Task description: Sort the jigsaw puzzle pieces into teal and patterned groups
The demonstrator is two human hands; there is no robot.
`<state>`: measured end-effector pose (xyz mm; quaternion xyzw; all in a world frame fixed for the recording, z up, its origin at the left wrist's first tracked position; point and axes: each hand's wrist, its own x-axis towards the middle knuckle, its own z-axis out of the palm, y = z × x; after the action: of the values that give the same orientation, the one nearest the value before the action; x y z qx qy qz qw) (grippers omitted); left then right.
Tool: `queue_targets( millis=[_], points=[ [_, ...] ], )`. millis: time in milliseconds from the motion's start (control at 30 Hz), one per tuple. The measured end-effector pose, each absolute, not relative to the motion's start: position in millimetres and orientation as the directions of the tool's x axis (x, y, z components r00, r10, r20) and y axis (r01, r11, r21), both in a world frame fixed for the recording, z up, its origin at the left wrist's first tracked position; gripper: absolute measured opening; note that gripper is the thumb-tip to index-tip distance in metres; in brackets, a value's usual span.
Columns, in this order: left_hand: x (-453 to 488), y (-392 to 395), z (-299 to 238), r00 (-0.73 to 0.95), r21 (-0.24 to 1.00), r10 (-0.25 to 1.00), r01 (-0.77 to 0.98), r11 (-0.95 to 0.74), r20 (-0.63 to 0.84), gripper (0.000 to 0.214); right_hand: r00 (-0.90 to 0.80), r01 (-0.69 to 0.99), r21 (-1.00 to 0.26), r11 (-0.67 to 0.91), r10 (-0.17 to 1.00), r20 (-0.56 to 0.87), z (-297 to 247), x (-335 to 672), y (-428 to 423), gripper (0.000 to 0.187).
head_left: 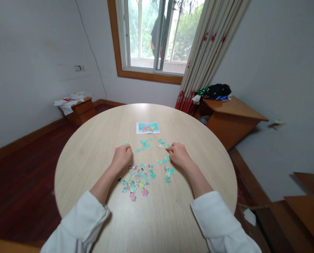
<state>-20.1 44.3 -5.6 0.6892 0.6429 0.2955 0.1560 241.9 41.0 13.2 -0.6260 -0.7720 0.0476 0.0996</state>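
My left hand (pixel 122 155) rests on the table as a closed fist, left of the teal puzzle pieces (pixel 145 144). A bit of teal piece (pixel 127 143) shows at its far edge; whether the fist holds anything is hidden. My right hand (pixel 178 153) has its fingers curled, with the index finger and thumb at a puzzle piece (pixel 166 149) beside a small pale-and-teal group (pixel 161 144). Just below it lie more teal pieces (pixel 164 160) and a short column of pieces (pixel 168 174). A mixed pile of pink, yellow and teal pieces (pixel 137 181) spreads nearer me.
A picture card (pixel 148 128) with cartoon figures lies beyond the pieces on the round wooden table (pixel 157 225). Behind are a window (pixel 157 35) and a curtain (pixel 199 52). A wooden cabinet (pixel 225 116) with cloths on top stands right, a small stool (pixel 83 109) left.
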Motion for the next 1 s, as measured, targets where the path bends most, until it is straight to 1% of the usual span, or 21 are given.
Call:
queue_targets(
  millis=[67,133,267,367,500,600,667,733,800,867,933,1000],
  points=[
    [-20.0,44.6,-5.8,0.004,0.602,0.979,0.788,-0.129,0.204,0.026,-0.195,0.96,-0.187,0.209,0.977,0.088,13.4,237.8,38.8,0.036],
    [-19.7,45.0,-6.2,0.007,0.613,0.978,0.779,-0.136,0.208,0.026,-0.215,0.952,-0.203,0.229,0.973,0.085,12.6,232.1,36.3,0.034],
    [-16.6,43.2,-5.5,0.056,0.659,0.975,0.728,-0.187,0.214,0.025,-0.347,0.894,-0.269,0.358,0.934,0.091,8.0,216.1,29.7,0.032],
    [-11.9,38.0,-1.5,0.148,0.705,0.968,0.664,-0.249,0.203,0.021,-0.458,0.825,-0.313,0.47,0.881,0.117,4.7,203.1,22.9,0.033],
    [-6.6,28.1,6.5,0.313,0.748,0.931,0.568,-0.343,0.189,0.021,-0.568,0.732,-0.378,0.567,0.814,0.121,5.2,192.5,15.8,0.035],
    [-5.0,22.6,9.8,0.39,0.772,0.906,0.522,-0.363,0.163,0.022,-0.575,0.694,-0.418,0.586,0.801,0.166,9.5,197.1,18.3,0.035],
    [-4.6,20.4,10.2,0.42,0.797,0.901,0.505,-0.332,0.11,0.022,-0.476,0.728,-0.44,0.525,0.85,0.227,14.0,207.9,23.3,0.036],
    [-4.1,18.7,10.2,0.435,0.822,0.899,0.491,-0.289,0.056,0.021,-0.292,0.8,-0.453,0.393,0.915,0.278,19.0,222.7,28.6,0.038],
    [-3.4,17.3,10.5,0.449,0.835,0.893,0.483,-0.263,0.022,0.02,-0.15,0.864,-0.439,0.245,0.959,0.239,23.1,237.7,32.4,0.038],
    [-3.0,16.6,10.9,0.471,0.846,0.882,0.463,-0.263,0.016,0.02,-0.062,0.908,-0.4,0.126,0.984,0.168,25.0,249.3,34.4,0.038],
    [-3.1,17.2,10.9,0.496,0.854,0.868,0.438,-0.28,0.03,0.022,-0.031,0.928,-0.367,0.068,0.994,0.106,24.4,256.1,35.5,0.038],
    [-3.6,18.8,10.2,0.508,0.855,0.861,0.427,-0.293,0.041,0.025,-0.039,0.934,-0.353,0.059,0.997,0.064,22.1,259.1,36.6,0.038]
  ],
)
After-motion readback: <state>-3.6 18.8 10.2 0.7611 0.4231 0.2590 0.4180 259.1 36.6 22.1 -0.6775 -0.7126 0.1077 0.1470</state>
